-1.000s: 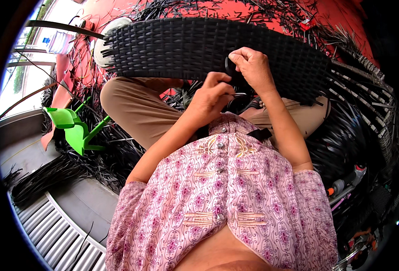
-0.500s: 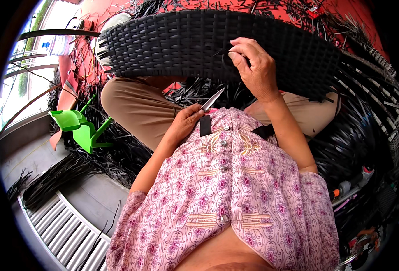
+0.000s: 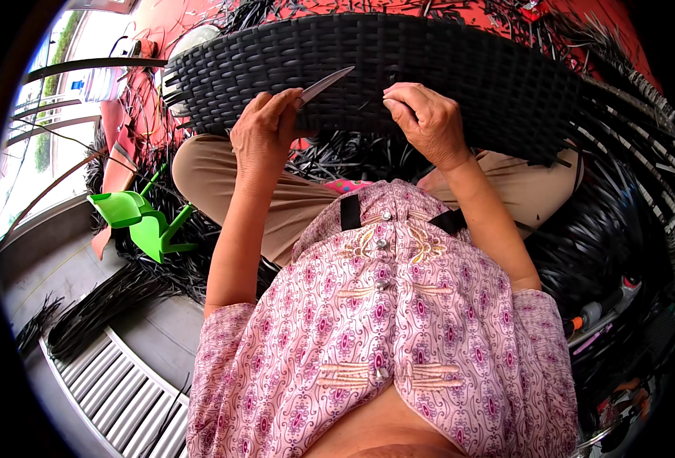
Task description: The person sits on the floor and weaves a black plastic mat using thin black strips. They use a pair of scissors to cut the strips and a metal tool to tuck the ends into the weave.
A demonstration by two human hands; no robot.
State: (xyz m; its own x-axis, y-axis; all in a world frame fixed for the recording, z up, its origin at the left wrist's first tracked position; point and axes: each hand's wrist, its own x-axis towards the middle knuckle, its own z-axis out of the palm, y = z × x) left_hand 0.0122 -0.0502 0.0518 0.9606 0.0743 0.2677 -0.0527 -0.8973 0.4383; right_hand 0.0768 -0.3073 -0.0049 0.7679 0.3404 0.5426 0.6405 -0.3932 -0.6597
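Note:
A long, slightly curved panel of woven black plastic strips lies across my raised knees. My left hand is closed around the handles of what look like scissors. Their pointed metal blades are together, slanting up to the right in front of the weave. The fingers hide most of the handles. My right hand is held at the panel's middle, thumb and fingertips pinched. Whatever is between those fingertips is too small or hidden to tell. A short loose end of strip curls out of the weave just left of them.
Heaps of loose black strips surround me on the red floor. Left of my knee lies a bright green plastic object. A white slatted piece is at lower left. An orange-tipped tool lies at right, below a partly woven frame.
My left hand has risen from my lap to the panel, bringing the scissors up before the weave. My right hand has come down slightly, still pinched beside the panel.

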